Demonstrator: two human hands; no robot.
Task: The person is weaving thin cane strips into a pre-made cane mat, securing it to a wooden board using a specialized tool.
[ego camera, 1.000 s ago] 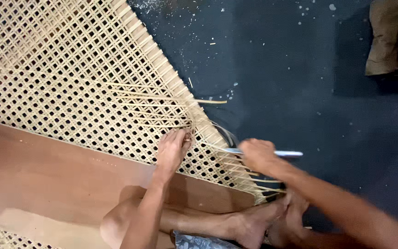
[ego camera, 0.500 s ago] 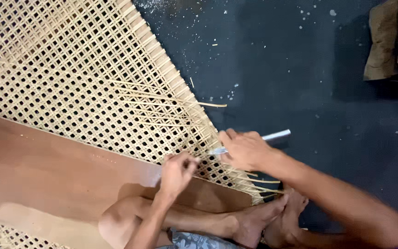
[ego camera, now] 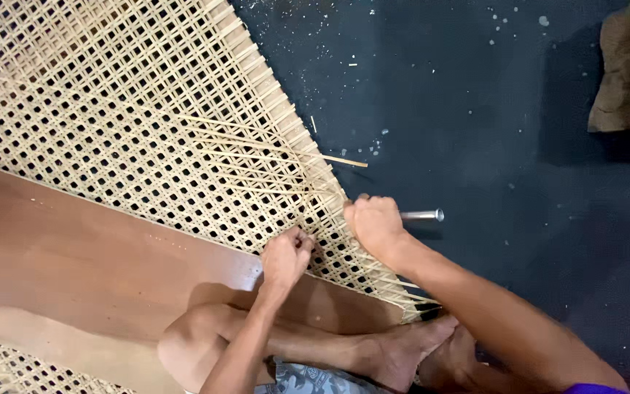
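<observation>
L hand (ego camera: 286,257): u've slid it down the cane webbing (ego camera: 111,109); fingers now pinched on a strand.
R hand (ego camera: 375,225): pulled back to the edge, fist clamped round metal tool (ego camera: 423,215).

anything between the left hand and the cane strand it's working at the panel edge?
Nothing visible. The left hand is already pinching at the cane strand on the woven cane panel, with no object in between. The right hand grips a metal tool just beside it at the panel's edge, apart from the left hand.

Cane-weaving workshop: woven cane panel (ego camera: 111,124), speckled floor (ego camera: 475,109).
</observation>
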